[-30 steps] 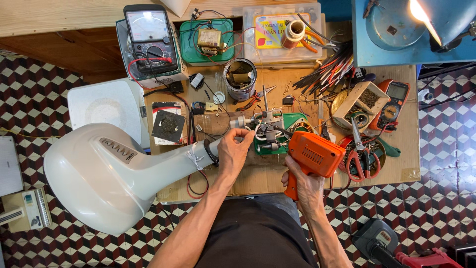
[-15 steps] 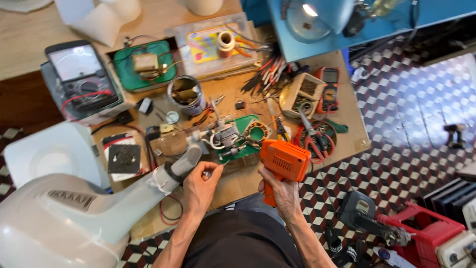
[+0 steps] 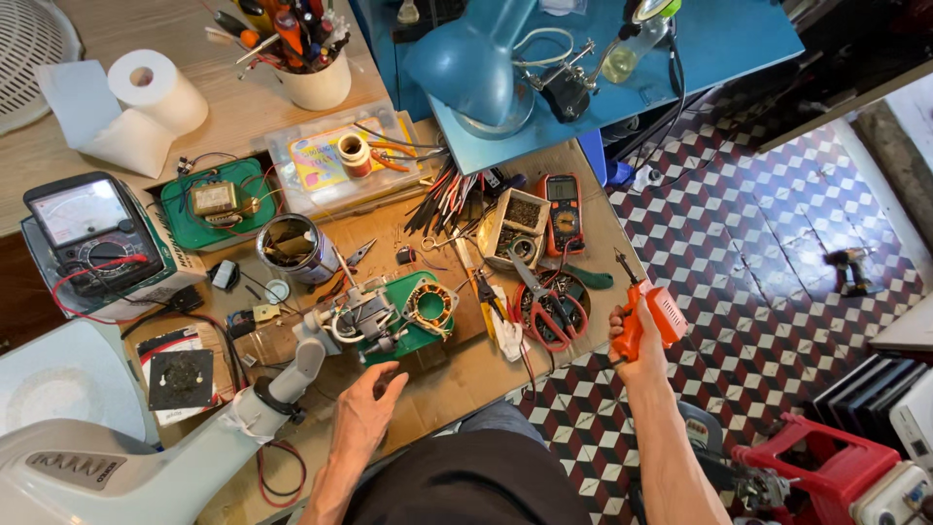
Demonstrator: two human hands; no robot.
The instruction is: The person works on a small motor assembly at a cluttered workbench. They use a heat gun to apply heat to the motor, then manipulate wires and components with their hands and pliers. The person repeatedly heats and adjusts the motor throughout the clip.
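The right hand [image 3: 637, 335] has swung the orange soldering gun [image 3: 653, 316] out past the counter [image 3: 457, 374] edge at three o'clock, fingers clamped on its grip. The left hand [image 3: 364, 413], fingers loosely apart, has let go and rests just below the green motor assembly [image 3: 403, 316], so soldering looks paused.

i see a toilet paper roll [image 3: 155, 85] at the bench's far left, an analog multimeter [image 3: 92, 233] below it, a blue desk lamp [image 3: 476, 63], a metal can [image 3: 292, 248], red-handled scissors [image 3: 549, 316], and a red machine [image 3: 826, 472] on the checkered floor [image 3: 768, 253].
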